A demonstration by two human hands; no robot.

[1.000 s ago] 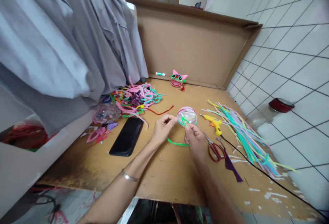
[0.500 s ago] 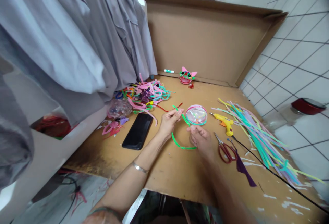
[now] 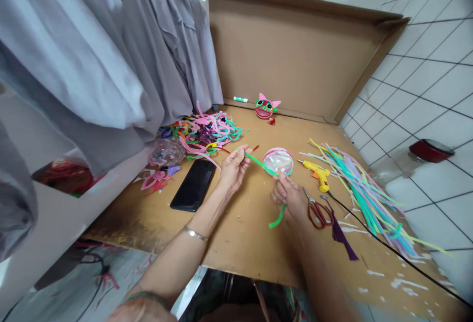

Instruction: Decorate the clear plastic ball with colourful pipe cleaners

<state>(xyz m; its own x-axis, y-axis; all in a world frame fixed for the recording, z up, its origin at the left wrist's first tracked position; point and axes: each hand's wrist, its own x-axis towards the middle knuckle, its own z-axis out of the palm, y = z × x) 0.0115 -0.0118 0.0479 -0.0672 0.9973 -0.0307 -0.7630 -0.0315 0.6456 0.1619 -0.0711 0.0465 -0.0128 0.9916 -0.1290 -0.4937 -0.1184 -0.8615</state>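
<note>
A bright green pipe cleaner [image 3: 258, 163] stretches between my two hands above the table. My left hand [image 3: 234, 167] pinches its far-left end between thumb and fingers. My right hand [image 3: 288, 195] grips it farther along, and a curled green tail hangs below that hand. Just behind the strand lies a round clear piece [image 3: 278, 160] with a pink and teal rim and small bits inside. Red-handled scissors [image 3: 319, 212] rest right beside my right hand. A black phone [image 3: 193, 185] lies to the left of my left forearm.
A yellow glue gun [image 3: 317, 173] with a black cord and a bundle of pastel pipe cleaners [image 3: 365, 199] lie at right. Tangled pipe cleaners [image 3: 207, 130] heap at left. A small pink-eared animal face [image 3: 265, 107] stands by the cardboard wall [image 3: 281, 51]. Grey cloth [image 3: 148, 56] hangs at left.
My hands have moved apart, the left one leftward, pulling the green strand straighter. The loop that hung between them is gone, and a loose tail now hangs under my right hand.
</note>
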